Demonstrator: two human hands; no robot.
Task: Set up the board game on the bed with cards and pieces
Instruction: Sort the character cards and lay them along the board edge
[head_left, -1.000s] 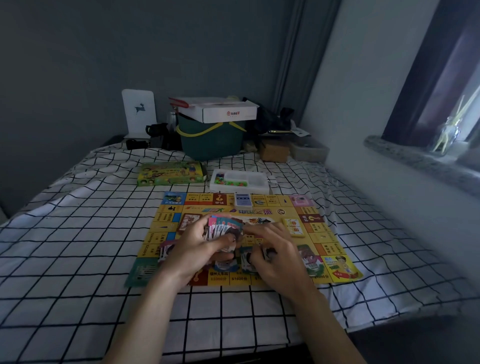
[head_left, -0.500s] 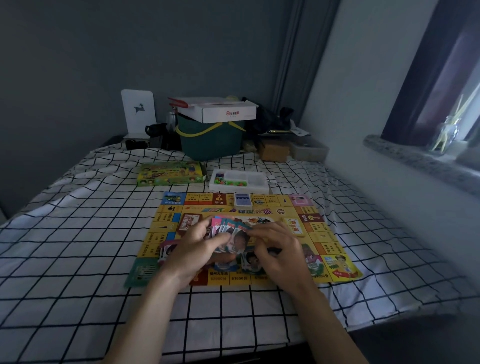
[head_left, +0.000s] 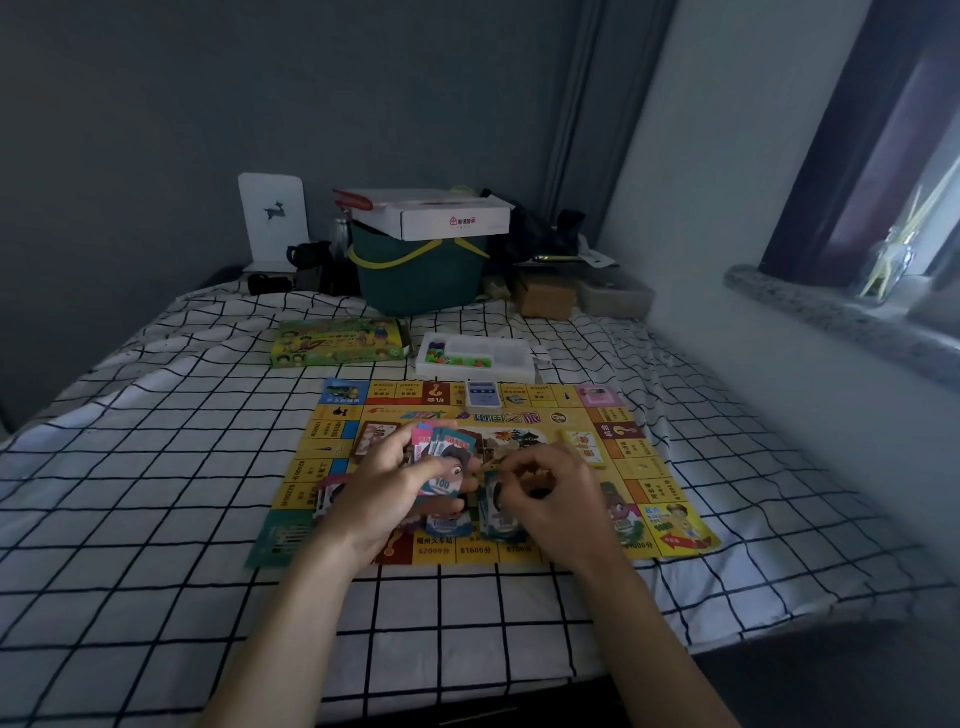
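A yellow game board (head_left: 644, 467) lies flat on the checked bedsheet (head_left: 156, 493). My left hand (head_left: 384, 488) grips a fanned stack of play-money cards (head_left: 444, 457) over the board's middle. My right hand (head_left: 556, 493) is beside it with curled fingers, pinching the edge of a thin card (head_left: 493, 464) drawn from the fan. Several money piles (head_left: 449, 522) lie on the board under my hands. A blue card deck (head_left: 483, 395) sits on the board's far edge. Beyond it a white tray (head_left: 511, 358) holds coloured pieces.
The green game box (head_left: 337, 343) lies far left of the tray. A dark green bucket (head_left: 415, 280) with a white carton on top stands at the bed's head, beside small boxes (head_left: 545, 296). A wall and window ledge (head_left: 831, 317) run along the right.
My right hand has lifted slightly and moved up beside the fan, now pinching a card at its edge. My left hand has kept the fan in about the same place.
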